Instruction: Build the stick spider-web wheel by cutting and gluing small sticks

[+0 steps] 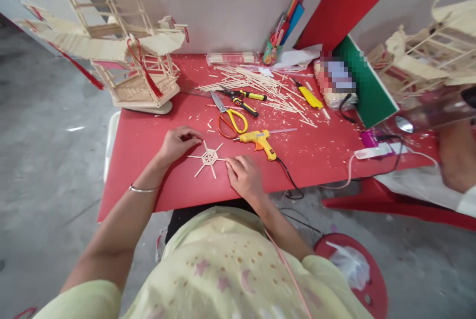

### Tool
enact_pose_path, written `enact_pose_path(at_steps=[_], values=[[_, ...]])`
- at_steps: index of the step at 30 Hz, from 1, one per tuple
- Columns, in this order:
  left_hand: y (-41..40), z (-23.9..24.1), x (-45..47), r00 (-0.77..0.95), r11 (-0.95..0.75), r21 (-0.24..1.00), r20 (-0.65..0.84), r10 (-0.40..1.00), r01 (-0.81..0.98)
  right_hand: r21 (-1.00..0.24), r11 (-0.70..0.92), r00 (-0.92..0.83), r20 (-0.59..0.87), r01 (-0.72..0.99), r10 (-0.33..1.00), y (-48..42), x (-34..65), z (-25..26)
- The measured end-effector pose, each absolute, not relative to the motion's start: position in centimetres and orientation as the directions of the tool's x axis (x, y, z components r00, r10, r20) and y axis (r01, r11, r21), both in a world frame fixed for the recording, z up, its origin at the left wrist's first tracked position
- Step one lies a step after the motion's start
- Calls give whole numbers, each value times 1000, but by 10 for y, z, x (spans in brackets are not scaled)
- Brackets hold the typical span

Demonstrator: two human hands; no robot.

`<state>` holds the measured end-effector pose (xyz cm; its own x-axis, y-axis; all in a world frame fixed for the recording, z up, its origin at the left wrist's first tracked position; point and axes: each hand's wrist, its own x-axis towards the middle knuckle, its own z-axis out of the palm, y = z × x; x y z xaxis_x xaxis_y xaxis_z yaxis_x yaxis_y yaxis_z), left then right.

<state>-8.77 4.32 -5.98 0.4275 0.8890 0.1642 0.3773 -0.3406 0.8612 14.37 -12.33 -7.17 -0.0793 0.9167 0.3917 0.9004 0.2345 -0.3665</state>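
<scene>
A small star-shaped frame of thin wooden sticks (208, 158) lies flat on the red table (141, 160). My left hand (177, 143) rests at its upper left, fingers curled with the tips touching a spoke. My right hand (243, 175) sits at its right side, fingers pinched on the end of the right spoke. A yellow glue gun (260, 140) lies just beyond my right hand, its cord trailing off the front edge.
Yellow-handled scissors (228, 115), pliers (243, 98) and a yellow cutter (310, 96) lie among a heap of loose sticks (256, 83). A stick-built pavilion model (122, 46) stands at the back left. A power strip (375, 151) and another person's arm (455, 155) are at right.
</scene>
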Motion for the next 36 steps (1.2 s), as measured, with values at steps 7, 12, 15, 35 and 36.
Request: enact_pose_path(at_steps=[7,12,15,35,36], values=[[46,-67,-89,205,-109,949,49,978,297,-336,164,-36,357,928,934,-122,142,-74],[48,-65,-90,199,-144,932,80,977,334,-345,217,-82,367,913,927,-123,142,-73],[48,-66,-91,224,-243,874,159,962,420,-347,259,-118,378,901,918,-123,141,-72],[39,-58,-86,361,-335,869,200,911,365,-379,391,-236,395,838,888,-125,142,-75],[38,-58,-85,363,-335,870,201,910,360,-377,396,-239,398,837,885,-125,142,-75]])
